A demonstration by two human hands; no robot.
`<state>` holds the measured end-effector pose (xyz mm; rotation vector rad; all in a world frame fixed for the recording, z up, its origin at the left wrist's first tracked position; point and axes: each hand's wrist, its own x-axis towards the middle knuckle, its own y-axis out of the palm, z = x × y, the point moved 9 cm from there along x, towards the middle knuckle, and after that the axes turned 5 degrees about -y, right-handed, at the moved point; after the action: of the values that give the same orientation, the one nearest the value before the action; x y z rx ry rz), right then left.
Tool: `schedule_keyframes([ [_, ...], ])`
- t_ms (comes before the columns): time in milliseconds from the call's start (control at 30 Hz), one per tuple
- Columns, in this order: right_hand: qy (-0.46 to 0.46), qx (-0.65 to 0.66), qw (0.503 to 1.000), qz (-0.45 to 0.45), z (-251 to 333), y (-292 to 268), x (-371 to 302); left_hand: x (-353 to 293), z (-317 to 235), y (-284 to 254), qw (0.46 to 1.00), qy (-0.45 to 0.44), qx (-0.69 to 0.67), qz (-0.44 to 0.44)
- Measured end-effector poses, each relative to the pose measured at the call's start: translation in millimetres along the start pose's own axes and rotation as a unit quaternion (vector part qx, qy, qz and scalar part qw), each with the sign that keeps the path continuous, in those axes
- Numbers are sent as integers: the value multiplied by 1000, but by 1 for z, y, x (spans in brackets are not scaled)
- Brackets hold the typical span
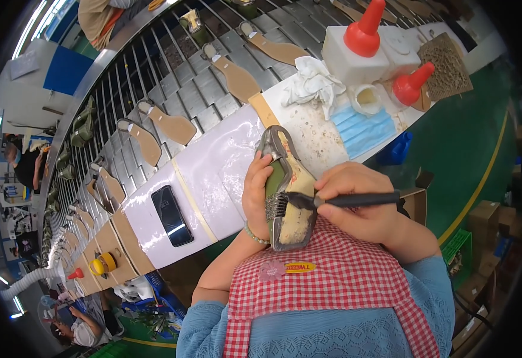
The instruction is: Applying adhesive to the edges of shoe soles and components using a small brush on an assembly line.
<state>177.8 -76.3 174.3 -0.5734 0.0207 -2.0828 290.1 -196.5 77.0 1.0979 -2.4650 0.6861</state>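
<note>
Just above a red-and-white checked cloth apron (314,280), an olive-green shoe upper with a pale cream underside (301,224) sits in front of the person's chest, underside facing up. The left hand (256,194) grasps its side; the right hand (356,203) is closed around a slim black-handled brush (362,199), whose dark head meets the underside. Beyond, the white-covered desk (231,155) carries a black rectangular phone (172,216), a pleated light-blue face mask (363,130), a small white uncovered jar (366,100), a crumpled white cloth (314,83) and a white plastic bottle with a red cone nozzle (347,56). Farther off, tan shoe-shaped insoles (234,77) lie on a slatted grey metal conveyor (198,98).
</note>
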Motion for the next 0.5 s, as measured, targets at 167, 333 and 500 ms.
schedule_keyframes([
  [167,17,86,994,60,9,16,-3,-9,35,-6,989,-62,-135,2],
  [333,96,368,919,-100,-14,-17,-4,22,38,-30,956,-133,-211,155],
  [500,163,408,887,-143,-24,-17,-4,26,34,-16,794,-297,-474,238],
])
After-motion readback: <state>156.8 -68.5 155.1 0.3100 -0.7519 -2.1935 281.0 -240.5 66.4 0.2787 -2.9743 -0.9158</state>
